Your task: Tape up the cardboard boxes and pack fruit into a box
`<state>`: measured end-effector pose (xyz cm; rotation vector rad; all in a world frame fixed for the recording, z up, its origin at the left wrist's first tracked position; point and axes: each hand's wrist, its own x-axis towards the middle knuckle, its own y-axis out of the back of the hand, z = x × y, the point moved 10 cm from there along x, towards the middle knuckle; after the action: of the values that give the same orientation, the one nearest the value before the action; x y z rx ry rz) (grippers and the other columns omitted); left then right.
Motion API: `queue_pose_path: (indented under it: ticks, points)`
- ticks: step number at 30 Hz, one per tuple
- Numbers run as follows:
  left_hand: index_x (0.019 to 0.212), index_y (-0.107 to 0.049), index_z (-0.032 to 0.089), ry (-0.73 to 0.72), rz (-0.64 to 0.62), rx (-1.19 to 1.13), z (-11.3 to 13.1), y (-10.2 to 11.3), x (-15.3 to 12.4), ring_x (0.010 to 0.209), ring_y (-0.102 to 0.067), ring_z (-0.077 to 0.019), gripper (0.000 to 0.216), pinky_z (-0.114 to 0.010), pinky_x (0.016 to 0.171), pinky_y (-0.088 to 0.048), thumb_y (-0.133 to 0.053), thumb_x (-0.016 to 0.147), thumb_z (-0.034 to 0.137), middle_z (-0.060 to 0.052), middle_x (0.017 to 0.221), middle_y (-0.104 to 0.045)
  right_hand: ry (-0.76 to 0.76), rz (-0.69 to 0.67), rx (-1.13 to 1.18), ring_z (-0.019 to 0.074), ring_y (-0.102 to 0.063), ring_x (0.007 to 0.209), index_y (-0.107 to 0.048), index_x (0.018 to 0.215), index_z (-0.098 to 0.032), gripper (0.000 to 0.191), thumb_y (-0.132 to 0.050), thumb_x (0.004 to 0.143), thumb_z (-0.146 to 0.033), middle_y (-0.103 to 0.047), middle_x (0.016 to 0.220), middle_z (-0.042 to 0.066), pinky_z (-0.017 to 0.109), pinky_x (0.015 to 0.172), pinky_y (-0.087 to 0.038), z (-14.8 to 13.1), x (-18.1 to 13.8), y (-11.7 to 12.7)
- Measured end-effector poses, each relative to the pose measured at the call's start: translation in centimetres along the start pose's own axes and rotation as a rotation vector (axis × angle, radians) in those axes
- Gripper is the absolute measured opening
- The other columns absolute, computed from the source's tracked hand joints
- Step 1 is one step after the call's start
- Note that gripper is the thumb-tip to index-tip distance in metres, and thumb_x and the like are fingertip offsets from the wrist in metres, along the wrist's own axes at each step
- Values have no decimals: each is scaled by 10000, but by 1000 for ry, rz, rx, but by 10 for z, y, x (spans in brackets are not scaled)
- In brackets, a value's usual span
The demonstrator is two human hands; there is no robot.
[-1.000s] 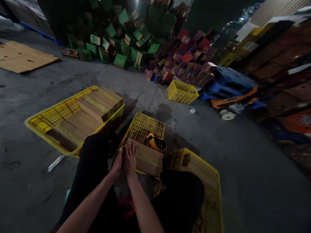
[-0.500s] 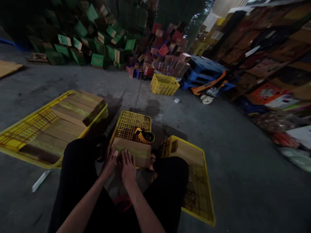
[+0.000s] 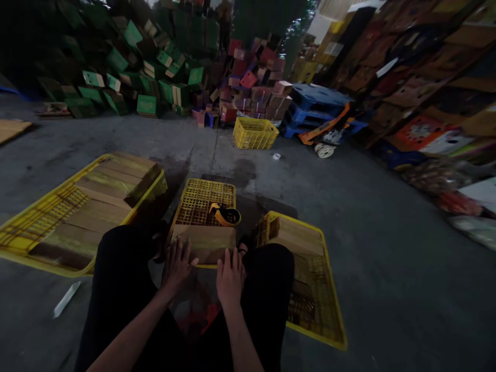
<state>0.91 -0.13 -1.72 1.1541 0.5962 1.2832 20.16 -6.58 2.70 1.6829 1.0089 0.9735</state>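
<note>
A brown cardboard box point(image 3: 205, 240) lies across the near end of an upturned yellow plastic crate point(image 3: 209, 194) between my knees. My left hand point(image 3: 179, 266) rests on the box's near left part with its fingers spread. Against its near right part lies my right hand point(image 3: 231, 274), fingers stretched out. Neither hand is wrapped round anything. Just behind the box, a black-and-yellow tape dispenser point(image 3: 225, 214) sits on the crate.
On my left stands a yellow crate point(image 3: 42, 199) with several cardboard boxes. Another yellow crate point(image 3: 329, 279) with boxes is by my right knee. Farther off are a small yellow crate point(image 3: 256, 134), blue pallets point(image 3: 320, 106), an orange pallet jack point(image 3: 323, 126) and heaped green boxes point(image 3: 147, 105).
My right hand has slid right along the box, away from my left hand, which has spread its fingers on the left part. The camera's view has shifted slightly.
</note>
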Motion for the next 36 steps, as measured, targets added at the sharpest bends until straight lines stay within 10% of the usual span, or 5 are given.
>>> queue_pose_path:
  ticks: [10, 15, 21, 36]
  points:
    - [1509, -403, 124, -15, 6, 60, 1, 0, -3, 1512, -106, -372, 656, -597, 1177, -174, -484, 956, 468, -212, 1619, -205, -40, 104, 300, 259, -604, 1205, -560, 1358, -60, 520, -231, 1035, -299, -642, 1285, 209, 399, 993, -495, 32, 5, -16]
    - [1490, -446, 290, -177, -84, 16, 45, -15, -1, 1504, -143, -385, 597, -601, 1161, -203, -578, 914, 376, -130, 1626, -243, -60, 87, 344, 255, -596, 1231, -549, 1372, -49, 534, -235, 1033, -316, -635, 1306, 210, 393, 1023, -483, 36, 3, -23]
    - [1507, -406, 320, -292, -186, -30, 94, -33, 1, 1486, -225, -364, 617, -582, 1144, -239, -574, 917, 378, -123, 1630, -232, -54, 77, 232, 266, -542, 1282, -510, 1412, -85, 524, -251, 1040, -349, -577, 1353, 219, 402, 1029, -474, 31, 0, -28]
    - [1498, -418, 128, -299, -208, -133, 81, -37, 3, 1478, -271, -316, 593, -499, 1153, -284, -433, 911, 207, -164, 1576, -351, -84, 9, 144, 371, -256, 1470, -574, 1377, -359, 404, -390, 1018, -384, -202, 1634, 108, 574, 1088, -348, -5, -10, -17]
